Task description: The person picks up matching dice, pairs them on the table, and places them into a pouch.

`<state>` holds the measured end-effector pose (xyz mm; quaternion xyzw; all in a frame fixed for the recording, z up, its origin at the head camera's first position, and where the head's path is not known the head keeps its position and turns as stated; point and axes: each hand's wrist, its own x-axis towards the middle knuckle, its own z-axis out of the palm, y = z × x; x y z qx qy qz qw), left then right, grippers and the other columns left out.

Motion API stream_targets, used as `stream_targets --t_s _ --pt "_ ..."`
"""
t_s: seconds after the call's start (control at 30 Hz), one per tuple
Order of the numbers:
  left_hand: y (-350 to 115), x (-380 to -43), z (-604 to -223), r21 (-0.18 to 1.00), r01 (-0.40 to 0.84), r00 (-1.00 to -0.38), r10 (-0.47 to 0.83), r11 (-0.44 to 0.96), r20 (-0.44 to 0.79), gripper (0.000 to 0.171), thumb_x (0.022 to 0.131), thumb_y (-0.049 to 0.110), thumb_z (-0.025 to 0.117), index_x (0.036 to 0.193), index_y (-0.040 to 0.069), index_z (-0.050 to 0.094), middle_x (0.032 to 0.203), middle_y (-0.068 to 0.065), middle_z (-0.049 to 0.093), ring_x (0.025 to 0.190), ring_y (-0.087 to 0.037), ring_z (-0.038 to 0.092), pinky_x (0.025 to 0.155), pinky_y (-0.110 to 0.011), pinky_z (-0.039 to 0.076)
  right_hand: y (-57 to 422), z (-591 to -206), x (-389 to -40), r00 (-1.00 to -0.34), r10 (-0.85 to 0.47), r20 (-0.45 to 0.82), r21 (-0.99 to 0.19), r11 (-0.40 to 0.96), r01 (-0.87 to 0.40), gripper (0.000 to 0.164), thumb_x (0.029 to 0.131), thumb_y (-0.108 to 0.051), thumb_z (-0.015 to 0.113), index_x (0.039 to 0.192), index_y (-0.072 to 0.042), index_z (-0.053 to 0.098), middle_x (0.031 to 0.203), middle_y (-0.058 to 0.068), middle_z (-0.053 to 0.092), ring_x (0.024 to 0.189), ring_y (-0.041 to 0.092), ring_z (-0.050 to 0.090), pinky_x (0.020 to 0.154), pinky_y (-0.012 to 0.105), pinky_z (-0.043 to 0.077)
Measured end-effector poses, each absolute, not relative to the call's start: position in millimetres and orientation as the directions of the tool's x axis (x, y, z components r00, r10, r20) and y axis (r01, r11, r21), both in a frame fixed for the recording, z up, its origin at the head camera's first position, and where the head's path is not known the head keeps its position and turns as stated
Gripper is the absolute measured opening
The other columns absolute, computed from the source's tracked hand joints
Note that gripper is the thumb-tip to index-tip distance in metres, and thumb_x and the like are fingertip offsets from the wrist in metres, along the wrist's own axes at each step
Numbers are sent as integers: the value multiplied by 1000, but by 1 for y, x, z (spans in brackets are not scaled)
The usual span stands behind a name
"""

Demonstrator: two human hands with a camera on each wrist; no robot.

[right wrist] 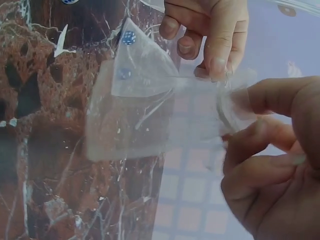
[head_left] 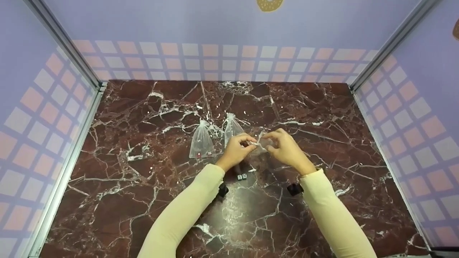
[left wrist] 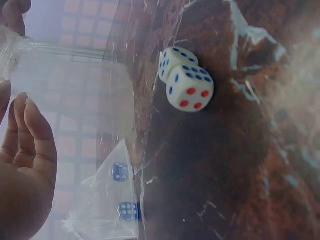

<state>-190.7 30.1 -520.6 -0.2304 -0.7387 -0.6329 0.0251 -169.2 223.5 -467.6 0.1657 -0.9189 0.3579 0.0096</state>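
Note:
Both hands are at the mouth of a sheer white organza drawstring bag (right wrist: 120, 135), which hangs between them with nothing visible inside. The left hand (head_left: 235, 152) pinches one side of its top edge. Opposite it, the right hand (head_left: 287, 148) holds the other side between thumb and fingers. Two white dice (left wrist: 192, 90) with blue and red pips lie on the table below the hands. Just beyond the left hand lies a cinched organza bag (head_left: 231, 125) with two blue dice (right wrist: 128, 37) inside, partly hidden by that hand.
Left of it lies another cinched organza bag (head_left: 201, 139) holding red dice (head_left: 199, 154). The dark red marbled tabletop (head_left: 125, 200) is bounded by a back wall (head_left: 229, 28) and side walls with checked patterns. Black wrist devices (head_left: 294, 189) sit under the sleeves.

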Motion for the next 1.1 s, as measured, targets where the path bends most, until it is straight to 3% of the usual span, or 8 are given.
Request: stream_targets --t_s 0.17,0.27,0.4,0.5,0.6,0.7,0.83,1.1 --pt "29 -204 -542 922 374 -893 310 102 328 6 83 -3 72 89 -4 73 90 -12 70 74 -19 59 69 -30 50 226 -473 -165 -946 -225 232 -737 595 -322 28 84 2 71 111 -1 71 111 15 53 66 19 49 59 26 44" --pt "29 -207 -543 921 374 -893 310 107 327 5 84 -3 72 89 -3 74 89 -13 70 75 -28 60 69 -34 51 226 -475 -161 -947 -155 282 -793 518 -321 29 86 1 72 115 0 69 118 16 50 73 22 50 57 21 43" --pt "30 -209 -542 921 370 -896 311 126 317 5 83 -3 72 88 0 74 89 -12 70 76 -22 59 72 -36 51 221 -479 -154 -932 -35 361 -839 424 -341 36 84 5 72 120 2 65 120 17 48 72 18 47 55 17 39" --pt "30 -210 -541 917 370 -896 318 148 310 5 83 -2 73 87 0 74 88 -11 70 76 -14 58 73 -34 51 215 -484 -145 -907 29 420 -850 364 -382 34 84 10 70 117 6 64 108 19 53 57 12 39 48 17 34" --pt "31 -210 -540 912 376 -893 327 165 309 5 84 -2 73 88 0 74 89 -10 70 77 -11 57 73 -32 51 207 -491 -133 -892 -21 452 -846 308 -435 21 85 10 68 106 7 66 88 17 61 53 9 44 46 18 37" --pt "32 -211 -539 910 378 -890 335 169 308 6 84 -2 71 89 -1 74 89 -10 71 77 -13 59 73 -34 52 200 -502 -121 -898 -171 406 -850 290 -440 11 87 6 69 98 4 68 77 10 65 53 12 51 46 23 44" --pt "33 -211 -539 915 369 -889 349 164 296 6 85 -3 71 90 -2 73 90 -10 72 77 -19 61 73 -40 53 191 -528 -113 -909 -340 240 -850 378 -366 19 86 2 72 104 3 69 78 1 64 61 15 56 53 27 51" --pt "31 -211 -541 923 354 -896 338 151 288 5 86 0 71 90 -2 73 88 -10 72 78 -28 62 71 -37 52 184 -567 -116 -894 -447 3 -802 533 -270 32 83 0 77 112 4 65 67 -5 57 56 6 50 50 22 44"
